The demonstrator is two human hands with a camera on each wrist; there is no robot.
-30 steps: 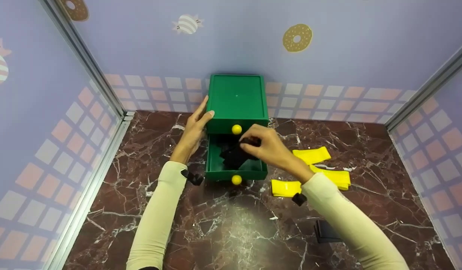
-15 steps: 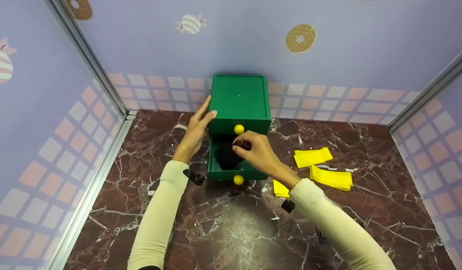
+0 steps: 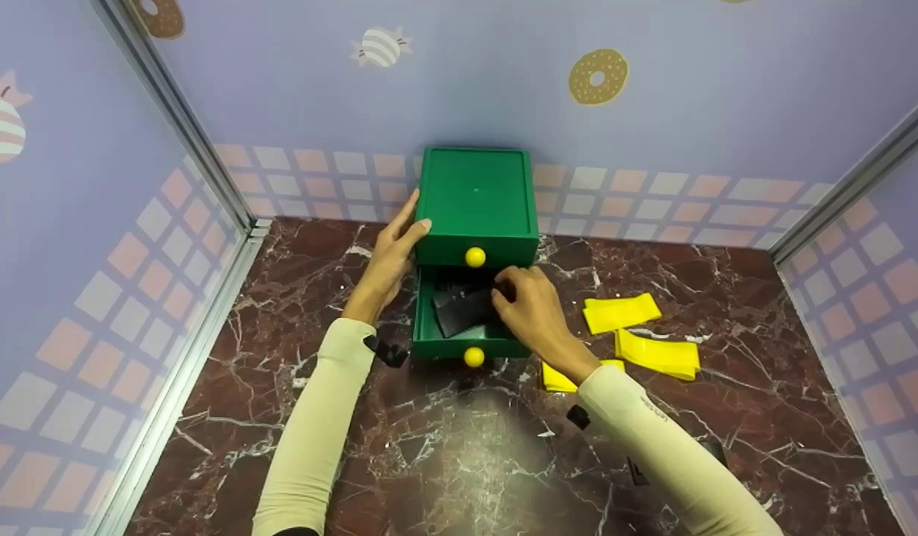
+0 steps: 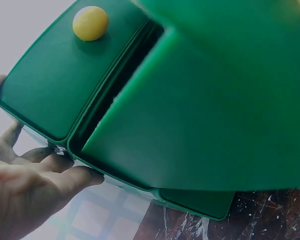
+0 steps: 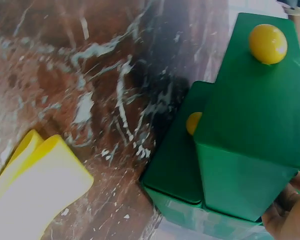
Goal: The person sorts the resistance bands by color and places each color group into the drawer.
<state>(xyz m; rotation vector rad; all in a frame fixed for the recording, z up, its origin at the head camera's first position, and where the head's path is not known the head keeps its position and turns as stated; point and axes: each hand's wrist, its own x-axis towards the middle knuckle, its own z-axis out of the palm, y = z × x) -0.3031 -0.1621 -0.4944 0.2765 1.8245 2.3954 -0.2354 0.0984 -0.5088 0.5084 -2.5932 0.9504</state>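
A green drawer cabinet (image 3: 476, 193) with yellow knobs stands against the back wall. Its middle drawer (image 3: 444, 348) is pulled out. My left hand (image 3: 384, 260) rests along the cabinet's left side, thumb at the top front edge; the left wrist view shows its fingers (image 4: 80, 180) against that side. My right hand (image 3: 529, 305) reaches over the drawer's right wall, fingers curled and pinching the right end of a black folded strip (image 3: 462, 309). The strip slants across the drawer. In the right wrist view the drawer front (image 5: 255, 105) hides most of the right hand (image 5: 295, 215).
Several yellow folded strips (image 3: 656, 353) lie on the marble-patterned table (image 3: 466, 461) right of the cabinet. A dark flat thing (image 3: 639, 470) is partly covered by the right forearm. Patterned panels (image 3: 459, 89) enclose the back and sides.
My right hand first moved left and down into the drawer with the black strip, then back right. The strip now lies flatter in the drawer. My left hand stays on the cabinet.
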